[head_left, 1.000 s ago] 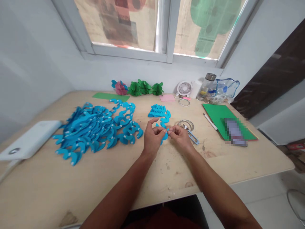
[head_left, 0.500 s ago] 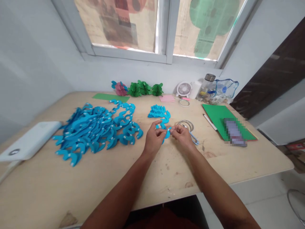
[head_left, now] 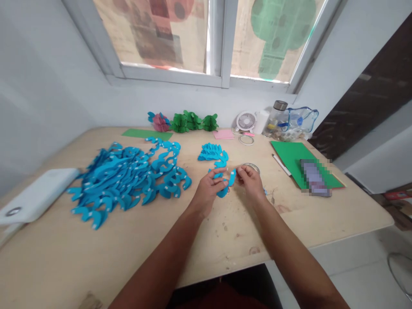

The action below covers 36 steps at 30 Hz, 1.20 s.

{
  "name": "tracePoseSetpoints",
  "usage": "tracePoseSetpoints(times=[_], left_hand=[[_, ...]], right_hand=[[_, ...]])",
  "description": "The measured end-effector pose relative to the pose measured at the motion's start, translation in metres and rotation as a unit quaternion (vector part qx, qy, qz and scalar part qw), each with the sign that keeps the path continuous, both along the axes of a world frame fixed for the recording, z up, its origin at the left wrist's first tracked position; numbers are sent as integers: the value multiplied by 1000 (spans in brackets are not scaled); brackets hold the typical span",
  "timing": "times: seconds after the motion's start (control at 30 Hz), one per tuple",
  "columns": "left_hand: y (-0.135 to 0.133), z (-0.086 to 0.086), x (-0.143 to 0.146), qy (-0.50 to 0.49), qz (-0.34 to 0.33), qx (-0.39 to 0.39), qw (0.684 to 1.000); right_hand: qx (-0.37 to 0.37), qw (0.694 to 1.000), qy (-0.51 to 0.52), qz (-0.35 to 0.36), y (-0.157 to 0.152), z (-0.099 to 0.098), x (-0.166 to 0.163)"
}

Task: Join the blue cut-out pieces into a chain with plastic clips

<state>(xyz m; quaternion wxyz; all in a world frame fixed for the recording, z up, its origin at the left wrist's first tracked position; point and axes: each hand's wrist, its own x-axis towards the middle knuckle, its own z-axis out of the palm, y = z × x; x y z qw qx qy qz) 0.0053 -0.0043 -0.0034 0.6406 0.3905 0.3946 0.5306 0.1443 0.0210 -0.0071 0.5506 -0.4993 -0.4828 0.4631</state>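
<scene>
My left hand (head_left: 208, 189) pinches a curved blue paper piece (head_left: 231, 177) that bears a small white patch near its upper end. Close by on the right, the fingertips of my right hand (head_left: 251, 180) are pressed together at the edge of that piece; whatever lies between them is too small to make out. Just beyond my hands, more curved blue pieces (head_left: 221, 162) trail from a fanned blue stack (head_left: 210, 152). A large heap of blue paper pieces (head_left: 122, 171), many with white patches, covers the table's left side.
Green paper pompoms (head_left: 193, 121) and a pink one (head_left: 160, 122) stand by the wall. Further right are a small fan (head_left: 246, 122), a bottle (head_left: 277, 118) and a plastic bag (head_left: 302, 120). A phone (head_left: 315, 178) lies on green sheets (head_left: 285, 150). A white device (head_left: 38, 193) sits left.
My right hand has drawn slightly away to the right from my left hand. The blue piece between them now shows more fully. The whole view has shifted slightly.
</scene>
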Motion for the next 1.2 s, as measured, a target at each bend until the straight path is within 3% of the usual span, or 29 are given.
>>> tracePoseSetpoints(times=[0.2,0.73,1.2], left_hand=[[-2,3,0,-11,-44,4,999],[-2,4,1,-19,-36,-2,999],[8,-6,-5,-14,171,-14,985]], right_hand=[[-31,999,20,28,-1,0,-1],[-4,999,13,51,-6,5,-6],[0,999,-24,42,-2,0,-3]])
